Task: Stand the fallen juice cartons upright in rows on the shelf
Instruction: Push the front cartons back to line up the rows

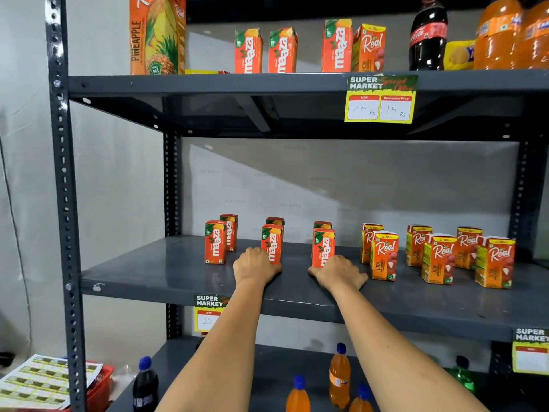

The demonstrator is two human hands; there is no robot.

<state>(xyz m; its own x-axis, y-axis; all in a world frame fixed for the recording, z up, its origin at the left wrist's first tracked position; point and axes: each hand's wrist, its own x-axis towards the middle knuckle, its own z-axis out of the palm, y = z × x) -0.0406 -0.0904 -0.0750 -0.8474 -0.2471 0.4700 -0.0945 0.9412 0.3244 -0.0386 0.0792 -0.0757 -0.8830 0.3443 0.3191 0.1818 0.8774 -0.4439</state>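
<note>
On the middle shelf red Maaza cartons stand upright in three short rows, two deep. The left row's front carton stands alone. My left hand grips the base of the middle front Maaza carton. My right hand grips the base of the right front Maaza carton. Both cartons stand on the shelf. To the right, orange Real litchi cartons stand upright in three rows of two. No carton lies fallen in view.
The upper shelf carries more Maaza cartons, a big pineapple carton and soda bottles. Price tags hang from the shelf edges. Small bottles stand on the bottom shelf. A red basket with printed sheets sits at lower left.
</note>
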